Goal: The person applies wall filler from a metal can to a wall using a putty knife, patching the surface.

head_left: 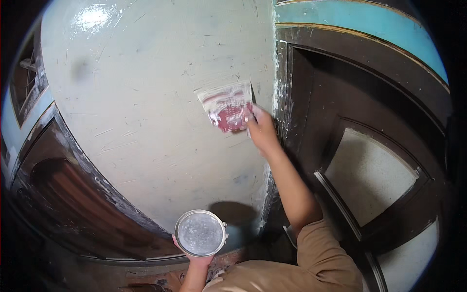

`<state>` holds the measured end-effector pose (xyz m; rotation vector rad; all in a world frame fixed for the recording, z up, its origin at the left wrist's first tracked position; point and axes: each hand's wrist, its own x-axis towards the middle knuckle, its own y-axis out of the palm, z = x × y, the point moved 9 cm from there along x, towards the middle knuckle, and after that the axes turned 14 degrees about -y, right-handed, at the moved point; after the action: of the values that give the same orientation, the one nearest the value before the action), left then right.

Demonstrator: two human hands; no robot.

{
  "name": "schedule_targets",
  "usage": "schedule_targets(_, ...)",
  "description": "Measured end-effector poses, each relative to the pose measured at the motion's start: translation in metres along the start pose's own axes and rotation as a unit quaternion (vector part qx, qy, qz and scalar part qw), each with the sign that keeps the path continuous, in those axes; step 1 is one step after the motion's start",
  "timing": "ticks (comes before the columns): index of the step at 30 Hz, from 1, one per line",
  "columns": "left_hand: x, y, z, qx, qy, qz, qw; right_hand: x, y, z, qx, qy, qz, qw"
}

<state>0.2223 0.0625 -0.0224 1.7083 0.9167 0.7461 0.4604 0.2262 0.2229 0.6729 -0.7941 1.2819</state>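
Observation:
My right hand [263, 129] is closed on a wide putty knife [226, 106]. Its red blade is smeared with whitish putty and lies against or just off the pale wall [146, 121], near the door frame; whether it touches, I cannot tell. Lower down, my left hand [197, 259] supports a round metal can [200, 233] from below, its grey, speckled round face turned up toward me. Most of that hand's fingers are hidden under the can, with a bit showing at its left edge.
A dark door [311, 97] with pale panels stands close on the right, its frame [283, 92] streaked with white. At left is a brown wooden door [82, 204]. Turquoise wall [360, 24] shows above the right door. Patterned cloth or flooring [160, 280] lies below.

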Motion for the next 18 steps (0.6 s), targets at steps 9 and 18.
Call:
schedule_targets(9,0.010,-0.017,0.013,-0.024,0.010,-0.034,0.999,0.015,-0.001,0.038,0.049,-0.008,0.017,0.999)
schedule_targets(18,0.020,-0.010,0.025,0.012,0.023,-0.002,1.000,-0.061,-0.025,-0.008,-0.048,-0.004,0.037,0.998)
